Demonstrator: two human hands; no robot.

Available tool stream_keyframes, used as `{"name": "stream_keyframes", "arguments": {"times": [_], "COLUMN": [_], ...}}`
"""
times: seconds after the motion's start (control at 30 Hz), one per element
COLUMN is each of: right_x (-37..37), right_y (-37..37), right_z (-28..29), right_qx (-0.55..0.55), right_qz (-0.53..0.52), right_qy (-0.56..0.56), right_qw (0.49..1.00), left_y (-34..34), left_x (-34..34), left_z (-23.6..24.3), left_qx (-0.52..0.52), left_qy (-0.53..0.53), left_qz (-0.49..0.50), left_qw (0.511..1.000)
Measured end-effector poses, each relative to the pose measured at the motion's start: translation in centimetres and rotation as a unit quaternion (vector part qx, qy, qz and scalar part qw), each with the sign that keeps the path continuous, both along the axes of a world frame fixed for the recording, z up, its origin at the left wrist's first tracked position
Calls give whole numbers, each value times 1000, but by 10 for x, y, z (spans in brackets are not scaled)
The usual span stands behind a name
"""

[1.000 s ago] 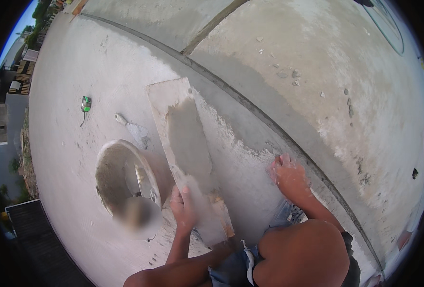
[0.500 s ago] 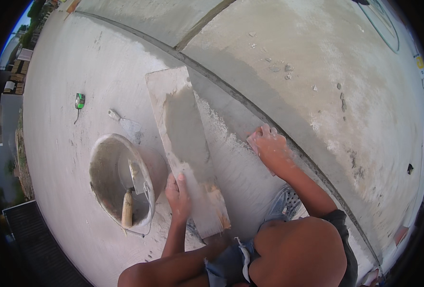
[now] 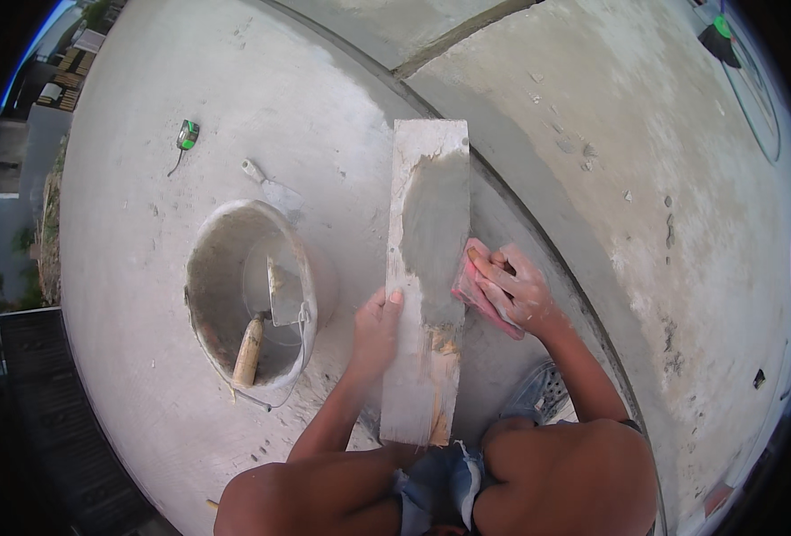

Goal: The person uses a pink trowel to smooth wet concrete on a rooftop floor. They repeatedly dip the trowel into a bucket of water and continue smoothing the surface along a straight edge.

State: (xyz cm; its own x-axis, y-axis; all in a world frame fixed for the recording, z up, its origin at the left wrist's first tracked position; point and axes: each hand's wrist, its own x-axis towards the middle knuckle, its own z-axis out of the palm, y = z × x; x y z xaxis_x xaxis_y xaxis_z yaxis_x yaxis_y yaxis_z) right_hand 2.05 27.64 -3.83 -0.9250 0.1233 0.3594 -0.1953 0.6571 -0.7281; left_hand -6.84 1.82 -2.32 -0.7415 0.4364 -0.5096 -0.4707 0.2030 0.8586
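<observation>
A long pale board (image 3: 403,357) with a smear of wet grey mortar (image 3: 438,210) along its face stands in front of me, its near end by my knees. My left hand (image 3: 377,333) grips the board's left edge, thumb on its face, the other fingers mostly hidden. Pinched in my right hand (image 3: 518,288) is a flat pink pad (image 3: 480,295), whitened with cement, up against or just beside the board's right edge. Left of the board a mortar-caked bucket (image 3: 201,332) holds a trowel with a wooden handle (image 3: 248,355) and a metal blade.
A scraper (image 3: 266,181) and a green tape measure (image 3: 187,136) lie on the concrete floor (image 3: 128,268) beyond the bucket. A dark groove (image 3: 552,230) curves past the board on the right. Far right are a broom (image 3: 720,40) and a hose (image 3: 764,116).
My right hand has come off the floor by the groove to the board's right edge with the pink pad. The board has straightened and shifted right in view, my left hand still gripping it.
</observation>
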Motion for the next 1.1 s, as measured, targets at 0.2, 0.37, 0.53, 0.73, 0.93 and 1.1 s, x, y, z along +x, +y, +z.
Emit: {"name": "stream_keyframes", "arguments": {"times": [0.2,0.37,0.53,0.73,0.93,1.1], "right_x": [99,56,-20,-134,-223,-233], "right_y": [18,44,81,125,129,134], "right_z": [-19,0,-7,-25,-72,-85], "right_qx": [-39,-210,-482,-344,-161,-126], "right_qz": [-64,-143,-162,-166,-176,-136], "right_qy": [-124,-135,-126,-200,-206,-202], "right_qw": [989,958,852,902,949,962], "left_y": [-17,-18,-21,-36,-38,-34], "left_x": [-3,5,13,7,11,17], "left_z": [-12,-13,-8,-10,-7,4], "left_qx": [0,-62,-58,-138,-121,-73], "left_qy": [77,93,92,137,175,148], "left_qz": [69,57,86,89,87,106], "left_qw": [995,992,990,977,973,981]}}
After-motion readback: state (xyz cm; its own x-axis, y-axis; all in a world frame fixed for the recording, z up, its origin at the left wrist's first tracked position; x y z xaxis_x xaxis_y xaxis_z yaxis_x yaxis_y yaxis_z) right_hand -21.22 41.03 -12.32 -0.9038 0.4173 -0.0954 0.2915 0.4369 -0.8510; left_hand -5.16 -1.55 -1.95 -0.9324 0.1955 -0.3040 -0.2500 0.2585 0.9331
